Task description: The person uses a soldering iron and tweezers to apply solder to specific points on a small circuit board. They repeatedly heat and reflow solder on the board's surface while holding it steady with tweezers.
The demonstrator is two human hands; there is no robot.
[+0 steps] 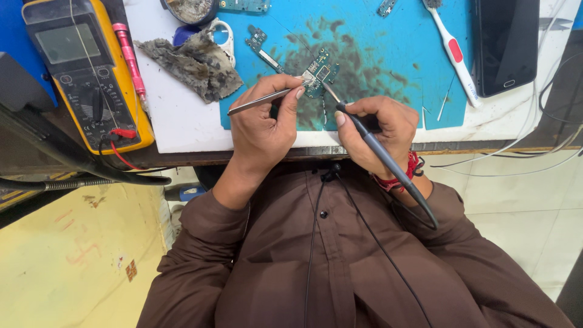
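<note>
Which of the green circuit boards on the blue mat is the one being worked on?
The middle circuit board, touched by tweezers and soldering iron; the other boards lie untouched farther up.

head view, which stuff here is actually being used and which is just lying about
In use: left hand holding tweezers; right hand holding soldering iron; green circuit board.

Lying about: multimeter, dirty rag, toothbrush, phone, small board.
</note>
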